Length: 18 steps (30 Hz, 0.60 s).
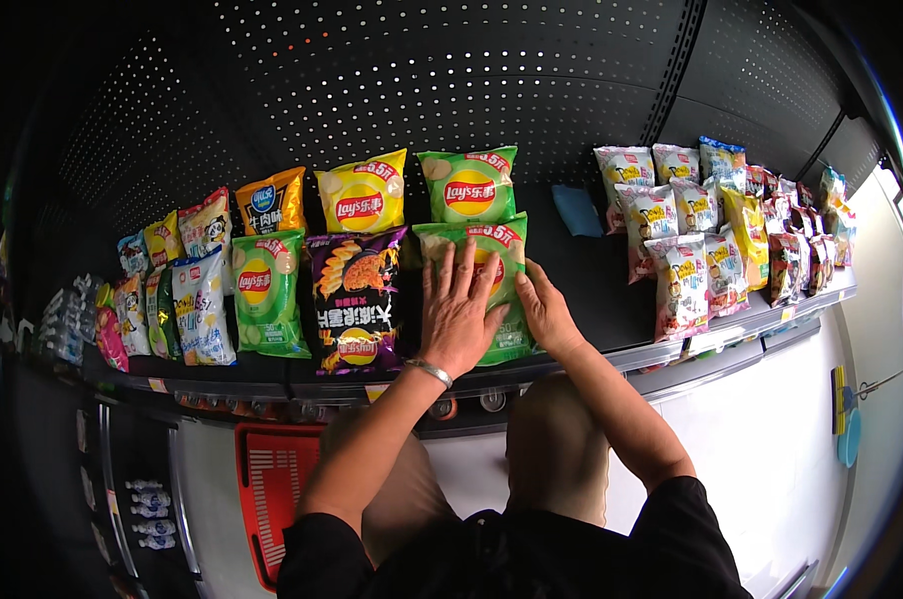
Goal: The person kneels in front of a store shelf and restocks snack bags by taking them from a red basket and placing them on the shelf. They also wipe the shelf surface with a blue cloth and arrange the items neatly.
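Note:
A green Lay's chip bag (511, 329) stands at the front of the black shelf, with another green Lay's bag (469, 186) behind it. Flat against its front, fingers spread, lies my left hand (460, 311). My right hand (545, 307) touches the bag's right edge, its fingers slightly curved. To the left stands a black and purple Lay's bag (356, 299), which is upside down. A yellow Lay's bag (360, 193) is behind that one, and a further green Lay's bag (268, 292) stands farther left.
Small white snack bags (677, 284) stand in rows at the right. A blue cloth-like piece (577, 211) lies on the shelf. More snack bags (201, 307) fill the left side. A red plastic basket (246, 494) is on the floor below. Drink cans (442, 409) show under the shelf's edge.

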### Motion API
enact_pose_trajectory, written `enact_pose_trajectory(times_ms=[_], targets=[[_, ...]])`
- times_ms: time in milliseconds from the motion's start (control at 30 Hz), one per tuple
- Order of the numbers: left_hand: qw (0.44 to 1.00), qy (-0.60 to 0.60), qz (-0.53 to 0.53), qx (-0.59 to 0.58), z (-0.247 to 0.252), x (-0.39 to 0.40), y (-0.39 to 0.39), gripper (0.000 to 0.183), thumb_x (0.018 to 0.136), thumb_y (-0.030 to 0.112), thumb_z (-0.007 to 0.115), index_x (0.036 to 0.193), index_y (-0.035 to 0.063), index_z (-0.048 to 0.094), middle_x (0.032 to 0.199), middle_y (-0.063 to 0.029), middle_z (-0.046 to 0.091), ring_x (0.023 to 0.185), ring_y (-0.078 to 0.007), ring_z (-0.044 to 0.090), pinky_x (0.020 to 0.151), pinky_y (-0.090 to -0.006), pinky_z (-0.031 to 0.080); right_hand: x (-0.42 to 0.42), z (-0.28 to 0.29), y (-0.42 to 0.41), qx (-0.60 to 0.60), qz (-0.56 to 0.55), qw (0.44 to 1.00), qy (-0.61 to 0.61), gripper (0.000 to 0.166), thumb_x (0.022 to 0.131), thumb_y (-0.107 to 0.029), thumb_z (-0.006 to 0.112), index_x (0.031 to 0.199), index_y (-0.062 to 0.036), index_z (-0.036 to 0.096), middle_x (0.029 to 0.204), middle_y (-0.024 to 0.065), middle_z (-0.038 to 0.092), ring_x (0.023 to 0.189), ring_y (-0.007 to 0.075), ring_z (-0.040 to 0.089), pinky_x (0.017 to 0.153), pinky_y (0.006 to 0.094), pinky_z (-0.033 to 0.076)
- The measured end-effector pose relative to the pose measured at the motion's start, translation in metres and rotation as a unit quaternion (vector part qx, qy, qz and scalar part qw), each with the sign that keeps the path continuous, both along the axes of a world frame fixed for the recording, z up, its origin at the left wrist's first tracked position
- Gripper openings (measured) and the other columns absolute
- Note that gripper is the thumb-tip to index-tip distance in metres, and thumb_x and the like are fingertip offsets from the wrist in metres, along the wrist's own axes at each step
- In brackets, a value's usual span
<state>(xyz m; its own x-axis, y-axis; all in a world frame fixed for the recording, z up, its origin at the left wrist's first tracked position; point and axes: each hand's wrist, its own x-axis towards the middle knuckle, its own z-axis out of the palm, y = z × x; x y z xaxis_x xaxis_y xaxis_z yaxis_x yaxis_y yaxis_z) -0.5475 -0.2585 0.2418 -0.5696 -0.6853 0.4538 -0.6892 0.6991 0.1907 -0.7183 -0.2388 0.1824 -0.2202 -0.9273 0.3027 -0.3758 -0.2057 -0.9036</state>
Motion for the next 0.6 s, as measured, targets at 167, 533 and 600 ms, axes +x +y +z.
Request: enact_pose_trajectory(times_ms=[167,533,600], targets=[[1.0,-0.005,0.009,-0.002,-0.002,0.002,0.001,0.072,0.087,0.032,0.066,0.149,0.0122,0.036,0.156,-0.0185,0.024,0.142,-0.0433,0.023,0.115,-0.0584,0.018,0.004,0.011,0.005,0.056,0.002,0.997,0.045,0.05,0.101,-0.037,0.05,0.131,0.0031,0.046,0.104,0.0313,0.064,0.101,0.0459,0.063,0.082,0.0452,0.052],[1.0,-0.003,0.02,-0.008,-0.007,0.004,0.003,0.073,0.088,0.033,0.065,0.151,0.0156,0.033,0.158,-0.0176,0.022,0.143,-0.0415,0.023,0.115,-0.059,0.02,0.009,0.023,0.012,-0.058,-0.07,0.983,0.161,0.043,0.1,-0.033,0.052,0.126,0.0001,0.05,0.111,0.023,0.061,0.101,0.0415,0.06,0.085,0.0439,0.051],[1.0,-0.005,0.022,-0.018,-0.005,0.007,0.005,0.073,0.088,0.032,0.066,0.15,0.0131,0.033,0.157,-0.0176,0.023,0.143,-0.0408,0.024,0.115,-0.0586,0.02,0.014,0.033,0.017,-0.075,-0.097,0.974,0.19,0.042,0.099,-0.032,0.054,0.126,-0.0009,0.05,0.115,0.0209,0.059,0.104,0.0399,0.058,0.087,0.043,0.05]])
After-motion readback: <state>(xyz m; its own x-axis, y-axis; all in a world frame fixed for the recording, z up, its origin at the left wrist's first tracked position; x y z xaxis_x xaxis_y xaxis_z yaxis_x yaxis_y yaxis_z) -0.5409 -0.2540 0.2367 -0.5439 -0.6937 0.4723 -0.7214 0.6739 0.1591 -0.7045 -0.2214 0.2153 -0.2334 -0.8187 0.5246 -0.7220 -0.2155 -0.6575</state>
